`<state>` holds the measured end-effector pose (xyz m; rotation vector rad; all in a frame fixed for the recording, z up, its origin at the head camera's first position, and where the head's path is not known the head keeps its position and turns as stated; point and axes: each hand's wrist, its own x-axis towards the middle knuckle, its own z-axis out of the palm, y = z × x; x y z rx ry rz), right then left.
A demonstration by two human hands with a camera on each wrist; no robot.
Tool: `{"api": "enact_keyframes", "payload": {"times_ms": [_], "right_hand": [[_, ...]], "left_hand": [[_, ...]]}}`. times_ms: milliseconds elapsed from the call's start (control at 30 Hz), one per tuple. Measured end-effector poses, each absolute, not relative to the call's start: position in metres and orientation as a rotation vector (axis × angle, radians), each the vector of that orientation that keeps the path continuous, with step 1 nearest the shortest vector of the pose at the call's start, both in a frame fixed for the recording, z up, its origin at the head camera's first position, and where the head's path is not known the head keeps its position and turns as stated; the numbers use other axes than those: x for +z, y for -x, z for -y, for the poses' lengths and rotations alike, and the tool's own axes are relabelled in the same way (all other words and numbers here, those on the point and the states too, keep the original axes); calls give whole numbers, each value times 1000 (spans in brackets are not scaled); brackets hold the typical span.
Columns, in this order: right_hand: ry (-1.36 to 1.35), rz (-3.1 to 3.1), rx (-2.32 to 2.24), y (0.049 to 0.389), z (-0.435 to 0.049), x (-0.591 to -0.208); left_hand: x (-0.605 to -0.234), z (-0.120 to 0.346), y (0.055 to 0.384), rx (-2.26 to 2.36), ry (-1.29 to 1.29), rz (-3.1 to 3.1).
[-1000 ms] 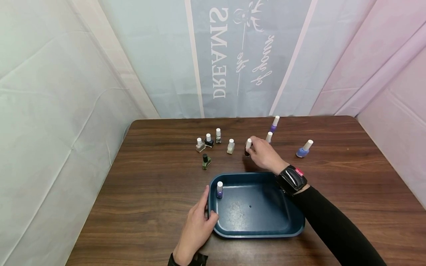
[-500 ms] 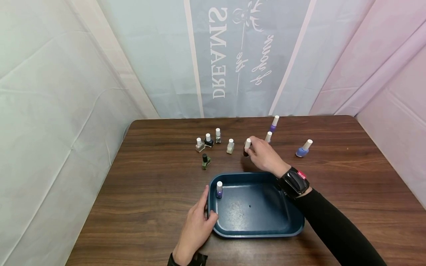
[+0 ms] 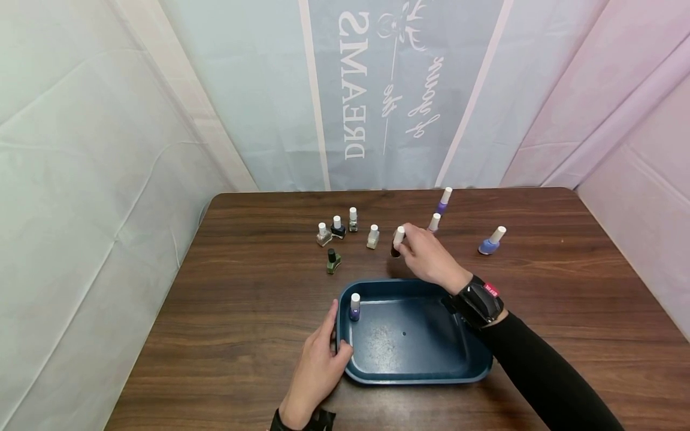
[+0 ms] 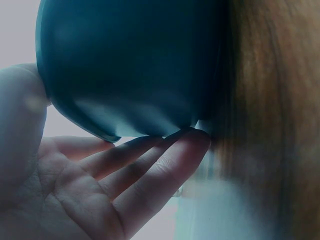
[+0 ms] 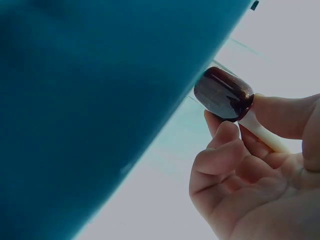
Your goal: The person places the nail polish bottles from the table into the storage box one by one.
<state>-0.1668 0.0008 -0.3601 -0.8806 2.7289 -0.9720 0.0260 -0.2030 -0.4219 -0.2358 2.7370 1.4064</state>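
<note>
My right hand pinches a dark red nail polish bottle with a white cap, thumb on one side and fingers on the other. In the head view this bottle is just beyond the far rim of a dark blue tray. My left hand holds the tray's left side, its thumb over the rim and its fingers along the outer wall. Inside the tray, near the left wall, a purple nail polish bottle stands upright.
Left of the right hand stand several bottles, among them a pale one, a black one and a green one. To its right are a light blue bottle and a purple one. A white-capped bottle is partly hidden behind the hand.
The right hand has shifted slightly left and toward the tray, bringing the dark red nail polish bottle along. My left hand and the tray have stayed in place.
</note>
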Motion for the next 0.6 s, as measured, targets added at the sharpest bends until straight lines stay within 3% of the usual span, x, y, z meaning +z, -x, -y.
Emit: {"api": "enact_keyframes", "payload": {"times_ms": [600], "right_hand": [[947,-2723,-944,148,2,-351]], "left_hand": [[-421,203,-26,1405,257,-2718]]}}
